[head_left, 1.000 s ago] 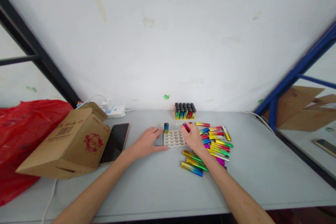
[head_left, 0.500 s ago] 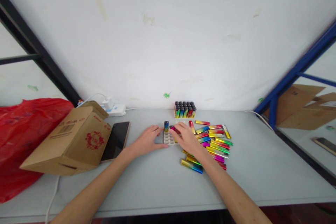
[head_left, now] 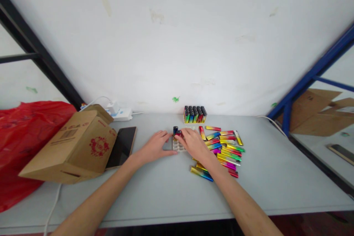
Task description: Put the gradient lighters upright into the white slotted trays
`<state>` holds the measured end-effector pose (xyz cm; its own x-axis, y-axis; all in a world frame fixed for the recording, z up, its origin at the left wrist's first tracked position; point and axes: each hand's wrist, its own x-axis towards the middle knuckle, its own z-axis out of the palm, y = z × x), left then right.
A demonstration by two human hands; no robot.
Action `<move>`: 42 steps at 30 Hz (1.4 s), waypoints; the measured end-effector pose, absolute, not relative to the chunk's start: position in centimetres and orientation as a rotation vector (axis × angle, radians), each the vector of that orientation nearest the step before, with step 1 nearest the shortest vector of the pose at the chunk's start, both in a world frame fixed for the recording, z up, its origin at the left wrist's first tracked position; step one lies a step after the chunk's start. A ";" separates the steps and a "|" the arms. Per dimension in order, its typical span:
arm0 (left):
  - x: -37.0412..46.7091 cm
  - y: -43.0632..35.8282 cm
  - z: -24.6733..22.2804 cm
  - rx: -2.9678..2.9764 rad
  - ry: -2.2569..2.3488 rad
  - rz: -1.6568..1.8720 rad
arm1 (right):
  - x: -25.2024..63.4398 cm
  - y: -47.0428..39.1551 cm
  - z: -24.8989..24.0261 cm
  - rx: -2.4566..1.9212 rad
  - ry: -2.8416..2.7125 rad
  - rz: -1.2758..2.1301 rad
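A small white tray (head_left: pixel 179 147) with rows of sockets lies on the table between my hands. A dark blue lighter (head_left: pixel 175 130) with a black top stands upright in its back left part. My right hand (head_left: pixel 193 142) is closed over the tray, its fingers pinching a red lighter (head_left: pixel 179 133) next to the blue one. My left hand (head_left: pixel 159 145) is at the tray's left side, thumb and fingers apart, thumb by the front left corner. Right of the tray lie many loose shiny lighters (head_left: pixel 228 156) in mixed colours, some partly hidden by my right forearm.
Against the wall stands a full tray of upright lighters (head_left: pixel 195 115). On the left are a dark tablet-like device (head_left: pixel 121 146), a cardboard box (head_left: pixel 74 145), a red plastic bag (head_left: pixel 24 147) and a white power strip (head_left: pixel 123 114). A blue metal frame (head_left: pixel 287 118) borders the right.
My right hand has shifted slightly left, bringing the red lighter close beside the upright blue one. My left hand has stayed almost where it was.
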<state>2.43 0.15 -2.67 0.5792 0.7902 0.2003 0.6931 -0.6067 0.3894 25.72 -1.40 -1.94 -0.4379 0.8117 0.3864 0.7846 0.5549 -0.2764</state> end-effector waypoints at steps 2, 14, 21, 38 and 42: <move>2.4 0.1 -2.6 2.539 1.230 0.536 | 25.4 -1.6 -1.9 -1.349 -2.325 -0.026; 2.2 0.5 -2.9 2.542 1.241 0.526 | 29.1 -1.4 -1.1 -1.393 -2.186 0.040; 2.2 0.5 -2.6 2.517 1.220 0.531 | 38.1 1.2 0.4 -1.490 -1.985 0.020; 2.4 0.5 -2.6 2.524 1.243 0.493 | 50.4 1.2 -0.3 -1.684 -2.188 0.335; 2.3 0.5 -2.7 2.522 1.259 0.475 | 50.3 0.7 -0.2 -1.597 -2.037 0.371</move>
<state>2.32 0.50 -2.71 0.5654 0.8082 0.1647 0.7154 -0.5799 0.3898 50.26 0.69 -0.16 -0.1693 0.9584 0.2298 0.8156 0.2671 -0.5132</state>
